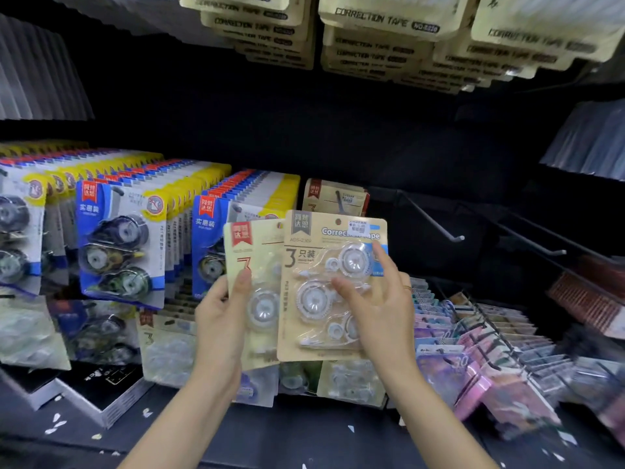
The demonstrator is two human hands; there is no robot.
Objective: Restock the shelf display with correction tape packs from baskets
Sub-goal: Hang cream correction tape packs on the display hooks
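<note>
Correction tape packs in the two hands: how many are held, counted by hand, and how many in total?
Left hand: 1 beige pack, partly behind the other.
Right hand: 1 beige pack, in front.
Total: 2 packs, as far as the view shows.
</note>
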